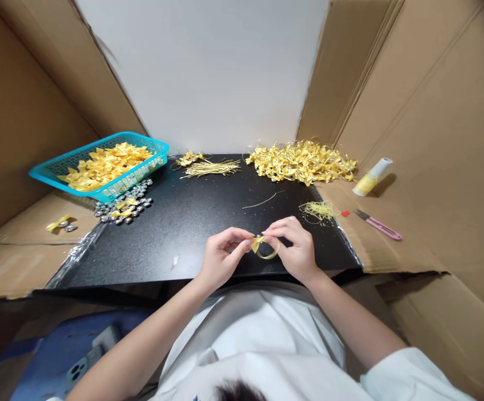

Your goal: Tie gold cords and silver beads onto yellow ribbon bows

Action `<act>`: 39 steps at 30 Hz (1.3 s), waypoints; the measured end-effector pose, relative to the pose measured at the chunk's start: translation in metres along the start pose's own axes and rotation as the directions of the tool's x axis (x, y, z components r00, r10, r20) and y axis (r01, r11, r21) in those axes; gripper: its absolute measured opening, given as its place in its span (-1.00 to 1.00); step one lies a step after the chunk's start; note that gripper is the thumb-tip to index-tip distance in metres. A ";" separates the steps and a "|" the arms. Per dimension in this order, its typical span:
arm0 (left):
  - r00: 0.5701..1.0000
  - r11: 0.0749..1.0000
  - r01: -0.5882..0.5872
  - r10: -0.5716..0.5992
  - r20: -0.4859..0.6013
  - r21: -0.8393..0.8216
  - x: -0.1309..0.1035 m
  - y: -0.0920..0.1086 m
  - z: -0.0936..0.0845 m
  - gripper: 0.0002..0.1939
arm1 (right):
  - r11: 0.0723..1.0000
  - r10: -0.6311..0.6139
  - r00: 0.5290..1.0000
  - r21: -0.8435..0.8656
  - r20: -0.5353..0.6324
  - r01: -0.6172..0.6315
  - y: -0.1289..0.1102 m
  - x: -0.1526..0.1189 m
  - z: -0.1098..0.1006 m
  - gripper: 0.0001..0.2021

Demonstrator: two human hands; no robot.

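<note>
Near the front edge of the black table, both hands meet at a small yellow ribbon bow (255, 244). My left hand (224, 253) pinches the bow's left side between thumb and fingertips. A thin yellow cord loop (272, 257) hangs from the bow toward me. My right hand (295, 248) is closed at the bow's right side, thumb and fingertips pressed together where the cord meets it. A small silvery piece seems to show at the top of the bow, partly hidden by the fingers. One loose yellow cord (262, 201) lies beyond the hands.
At the left stands a turquoise basket (164, 157) of yellow bows, with silver beads (141, 192) beside it. Yellow cords (212, 168) and a heap of looped bows (304, 161) lie at the back. Rightward are cord scraps (319, 210), pink-handled snips (379, 225) and a thread spool (371, 178).
</note>
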State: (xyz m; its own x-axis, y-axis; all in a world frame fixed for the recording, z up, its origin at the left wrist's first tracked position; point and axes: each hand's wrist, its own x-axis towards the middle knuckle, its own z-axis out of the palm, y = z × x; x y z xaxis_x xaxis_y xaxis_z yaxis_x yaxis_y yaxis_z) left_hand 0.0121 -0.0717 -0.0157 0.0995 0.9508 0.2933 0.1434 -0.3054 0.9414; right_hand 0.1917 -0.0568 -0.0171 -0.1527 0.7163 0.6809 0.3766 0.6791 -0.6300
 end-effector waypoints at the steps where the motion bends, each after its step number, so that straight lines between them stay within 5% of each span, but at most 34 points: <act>1: 1.000 1.000 -0.006 0.006 -0.005 0.006 0.000 -0.001 0.000 -0.85 | 0.999 0.022 1.000 0.024 -0.021 -0.021 0.001 0.000 0.001 -0.89; 12: 0.998 0.999 -0.041 0.042 -0.036 0.025 -0.001 -0.009 -0.001 -0.90 | 0.998 0.048 0.991 -0.021 -0.124 -0.051 -0.002 -0.002 0.002 -0.87; 29: 0.991 0.971 -0.123 0.131 -0.024 0.204 -0.005 -0.003 0.001 -0.95 | 0.916 0.028 0.986 -0.400 0.166 0.041 -0.006 -0.002 0.008 -0.93; 39: 0.997 0.977 -0.059 0.068 -0.035 0.207 -0.002 -0.001 0.002 -0.88 | 0.959 0.135 0.952 -0.278 0.275 -0.055 0.000 0.002 0.008 -0.89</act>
State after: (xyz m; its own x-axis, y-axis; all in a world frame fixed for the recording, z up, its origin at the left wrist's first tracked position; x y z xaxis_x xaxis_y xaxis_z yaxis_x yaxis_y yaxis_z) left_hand 0.0140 -0.0732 -0.0175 0.0749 0.9292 0.3618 0.3381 -0.3650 0.8674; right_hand 0.1839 -0.0534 -0.0188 -0.3462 0.8173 0.4605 0.6234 0.5673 -0.5381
